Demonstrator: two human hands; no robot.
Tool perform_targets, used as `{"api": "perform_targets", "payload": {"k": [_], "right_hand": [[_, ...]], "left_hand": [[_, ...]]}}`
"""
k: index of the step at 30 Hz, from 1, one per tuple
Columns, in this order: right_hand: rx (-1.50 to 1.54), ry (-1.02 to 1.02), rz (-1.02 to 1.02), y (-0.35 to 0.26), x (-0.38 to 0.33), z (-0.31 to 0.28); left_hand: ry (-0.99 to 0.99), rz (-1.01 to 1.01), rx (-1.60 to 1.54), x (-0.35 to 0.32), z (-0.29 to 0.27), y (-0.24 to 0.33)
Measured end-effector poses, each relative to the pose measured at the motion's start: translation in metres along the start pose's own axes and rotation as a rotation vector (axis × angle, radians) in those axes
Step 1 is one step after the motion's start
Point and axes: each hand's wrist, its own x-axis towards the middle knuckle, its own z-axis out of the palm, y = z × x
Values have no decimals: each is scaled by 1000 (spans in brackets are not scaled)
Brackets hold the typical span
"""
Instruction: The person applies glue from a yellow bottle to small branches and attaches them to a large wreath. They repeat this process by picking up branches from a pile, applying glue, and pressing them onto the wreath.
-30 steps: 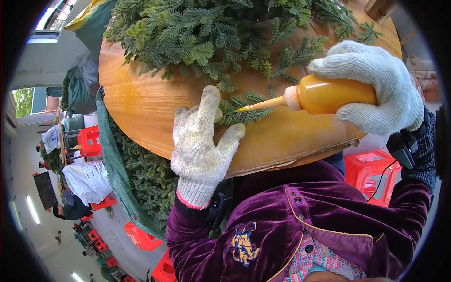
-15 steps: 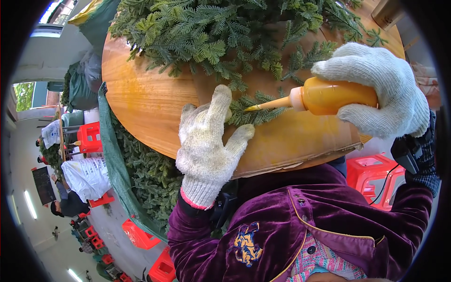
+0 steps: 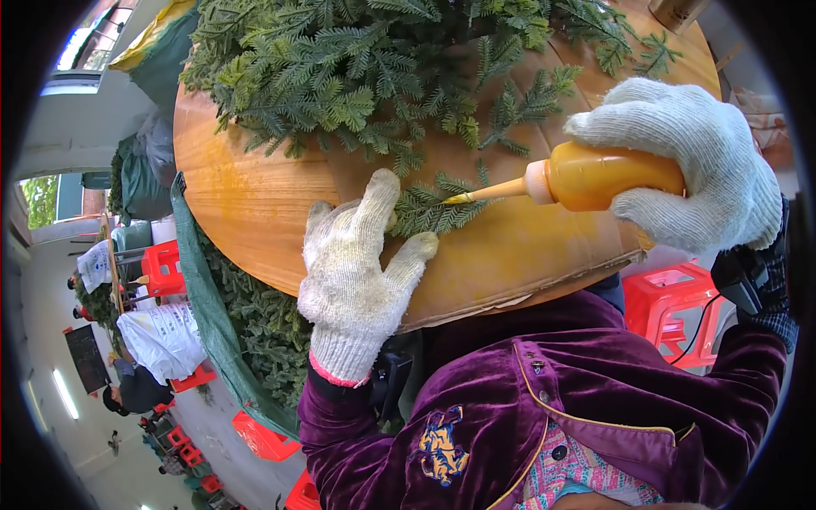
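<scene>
My left hand (image 3: 350, 263), in a soiled white knit glove, is at a small green fir sprig (image 3: 433, 208) on the brown cardboard (image 3: 518, 268). The sprig lies between index finger and thumb, its near end seemingly gripped by the fingers behind. In my gloved right hand (image 3: 701, 166) is a squeeze bottle (image 3: 608, 174) of orange-yellow liquid, tilted sideways. Its long pointed nozzle (image 3: 493, 190) reaches left, with the tip over the sprig's needles. Whether the tip touches them I cannot tell.
A heap of fir branches (image 3: 340, 76) covers the far side of the round wooden table (image 3: 229, 161). Left of the table, a green sack (image 3: 194, 246) holds more branches. Red stools (image 3: 671, 310) stand around. A brown cylinder (image 3: 676, 12) is at the far right.
My left hand and the sprig have shifted slightly left, so the nozzle lies over a part farther right on the sprig. The bottle keeps nearly the same place; the whole view has shifted a little.
</scene>
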Motion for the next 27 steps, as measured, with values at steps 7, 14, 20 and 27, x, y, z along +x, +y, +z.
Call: {"api": "perform_targets", "payload": {"k": [7,14,20,27], "right_hand": [[38,34,72,2,-21,-1],[-30,69,134,7,-42,4],[111,79,194,15,-59,9],[103,136,138,25,-77,18]], "left_hand": [[-31,-7,19,1,-2,0],[-70,-92,39,1,-4,3],[-78,-98,14,1,-2,-3],[-63,-113,83,3,-3,-5]]}}
